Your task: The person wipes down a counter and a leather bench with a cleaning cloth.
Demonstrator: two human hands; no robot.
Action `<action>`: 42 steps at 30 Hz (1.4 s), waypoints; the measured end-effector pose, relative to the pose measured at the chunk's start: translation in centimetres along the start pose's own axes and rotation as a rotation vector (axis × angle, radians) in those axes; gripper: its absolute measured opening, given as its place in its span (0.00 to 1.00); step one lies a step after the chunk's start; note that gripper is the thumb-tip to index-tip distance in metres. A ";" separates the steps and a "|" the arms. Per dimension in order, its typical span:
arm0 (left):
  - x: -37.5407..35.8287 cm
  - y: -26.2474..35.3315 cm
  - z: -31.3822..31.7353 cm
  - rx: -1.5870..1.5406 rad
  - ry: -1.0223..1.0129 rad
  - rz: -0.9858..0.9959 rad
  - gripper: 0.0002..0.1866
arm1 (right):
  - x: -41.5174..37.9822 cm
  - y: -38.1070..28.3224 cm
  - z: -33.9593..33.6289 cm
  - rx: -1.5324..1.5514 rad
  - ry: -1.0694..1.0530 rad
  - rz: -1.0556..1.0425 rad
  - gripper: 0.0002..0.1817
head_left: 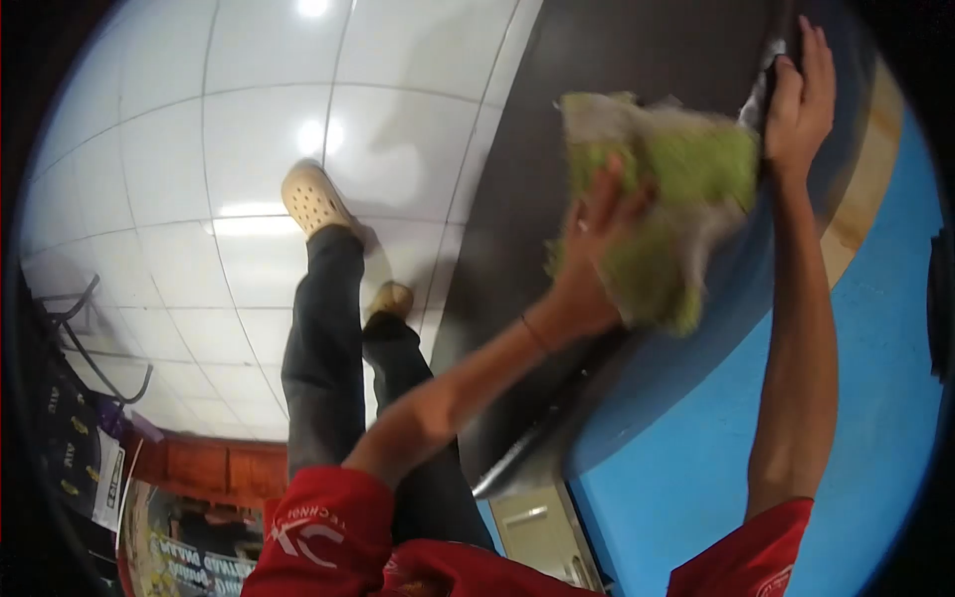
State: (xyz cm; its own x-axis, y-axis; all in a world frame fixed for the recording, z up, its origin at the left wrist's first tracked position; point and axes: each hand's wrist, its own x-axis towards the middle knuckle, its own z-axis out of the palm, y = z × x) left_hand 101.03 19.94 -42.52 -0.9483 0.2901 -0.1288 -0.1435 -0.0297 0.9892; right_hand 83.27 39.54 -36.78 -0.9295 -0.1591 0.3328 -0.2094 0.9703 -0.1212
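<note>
A green and whitish cloth (pixel 696 169), blurred by motion, lies against a broad dark brown panel (pixel 527 189). My left hand (pixel 597 249) holds the cloth, its fingers bent over the near side and smeared by movement. Farther up and to the right, my right hand (pixel 801 104) rests along the shiny edge of the panel. Its fingers are stretched out and its thumb lies apart from them, with no object visible in it. Part of the panel is hidden behind the cloth and my left forearm.
A blue wall (pixel 686 428) stands at right, with a tan strip (pixel 865 189) along it. White floor tiles (pixel 269 149) lie at left, under my legs and beige clogs (pixel 310 199). A dark metal frame (pixel 80 318) and printed bags (pixel 85 428) are at far left.
</note>
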 end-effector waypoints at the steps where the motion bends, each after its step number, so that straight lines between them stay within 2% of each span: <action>1: -1.0 1.9 -0.2 0.015 -0.014 0.015 0.31 | -0.2 -0.8 -0.7 -0.042 -0.035 0.090 0.25; 2: -1.7 1.1 -0.2 0.016 -0.009 0.008 0.31 | -1.1 -1.5 -1.2 -0.079 -0.082 0.181 0.26; 4: -4.4 -1.4 0.1 0.000 -0.022 -0.049 0.32 | -8.1 -7.4 -2.9 -0.052 -0.139 0.191 0.31; 5: -6.9 -6.4 1.5 0.122 -0.019 -0.036 0.32 | -11.8 -12.5 -4.6 -0.285 -0.301 0.182 0.34; 7: -11.2 -19.3 4.0 0.282 0.090 -0.029 0.31 | -19.2 -18.5 -7.4 -0.346 -0.511 0.184 0.31; 8: -12.9 -23.7 3.4 0.320 0.170 -0.048 0.30 | -22.9 -21.6 -8.8 -0.373 -0.617 0.178 0.30; 10: -12.6 -23.3 -1.0 0.229 -0.140 -0.830 0.29 | -24.8 -23.2 -8.3 -0.362 -0.530 0.189 0.27; 11: -17.4 -28.7 -0.2 0.125 -0.132 -0.726 0.29 | -25.2 -23.2 -9.0 -0.381 -0.529 0.184 0.27; 12: -19.0 -30.7 1.1 0.074 -0.129 -0.668 0.29 | -25.1 -22.8 -9.0 -0.349 -0.517 0.195 0.28; 13: -19.1 -29.9 1.2 0.022 -0.129 -0.611 0.28 | -25.1 -22.6 -9.0 -0.308 -0.502 0.209 0.29; 14: -19.0 -29.1 1.8 -0.066 -0.046 -0.546 0.30 | -25.5 -22.4 -8.9 -0.304 -0.505 0.211 0.29; 16: -16.7 -22.0 1.2 -0.101 -0.015 -0.402 0.31 | -25.7 -22.2 -7.7 -0.182 -0.243 0.311 0.31; 17: -16.6 -17.8 1.7 -0.063 -0.078 -0.333 0.31 | -26.0 -22.2 -7.6 -0.131 -0.112 0.369 0.32; 19: -13.5 -6.0 1.1 -0.182 0.136 0.028 0.28 | -26.6 -21.4 -7.9 -0.158 -0.190 0.360 0.32; 21: -13.7 -3.9 1.3 -0.144 0.102 0.060 0.27 | -26.9 -20.6 -8.1 -0.176 -0.277 0.336 0.31; 22: -14.0 -3.7 1.1 -0.100 0.074 0.089 0.26 | -26.7 -20.6 -8.0 -0.182 -0.269 0.322 0.30; 23: -14.9 -7.1 2.0 -0.229 0.142 0.020 0.25 | -26.6 -20.7 -7.7 -0.189 -0.256 0.310 0.30; 25: -17.1 -16.9 2.1 -0.572 0.128 -0.341 0.24 | -26.4 -21.1 -7.6 -0.166 -0.202 0.292 0.29; 26: -18.6 -21.4 1.1 -0.275 0.079 -0.435 0.24 | -26.3 -21.0 -7.8 -0.173 -0.197 0.294 0.29; 28: -19.7 -21.9 -0.3 0.027 0.022 -0.518 0.25 | -26.1 -21.3 -7.7 -0.210 -0.206 0.239 0.28; 29: -20.9 -21.7 0.1 0.065 0.117 -0.574 0.25 | -26.1 -21.3 -7.4 -0.171 -0.151 0.255 0.26; 32: -25.3 -26.3 1.7 -0.465 0.073 -0.575 0.28 | -26.4 -21.2 -7.4 -0.197 -0.160 0.250 0.26; 34: -23.1 -12.4 0.0 -0.513 -0.085 -0.384 0.29 | -26.1 -21.6 -7.2 -0.222 -0.145 0.255 0.27; 36: -23.7 -5.8 -0.1 0.042 -0.147 -0.038 0.32 | -26.0 -21.4 -7.2 -0.245 -0.138 0.233 0.27; 38: -24.9 -5.9 0.1 0.263 -0.130 0.104 0.34 | -26.3 -21.3 -7.1 -0.241 -0.119 0.203 0.29; 39: -25.0 -7.0 0.2 0.051 -0.062 0.084 0.35 | -26.3 -21.3 -7.0 -0.247 -0.094 0.194 0.28; 42: -26.5 -15.2 -0.7 -0.274 -0.112 -0.171 0.32 | -26.7 -20.8 -6.5 -0.246 -0.047 0.163 0.26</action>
State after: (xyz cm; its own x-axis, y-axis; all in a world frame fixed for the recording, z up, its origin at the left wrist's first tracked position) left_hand 128.14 12.06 -54.19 -0.8692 0.4159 -0.2675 -0.3827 -0.2234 0.8964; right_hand 114.45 24.80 -37.09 -0.9590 0.0001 0.2835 0.0187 0.9978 0.0629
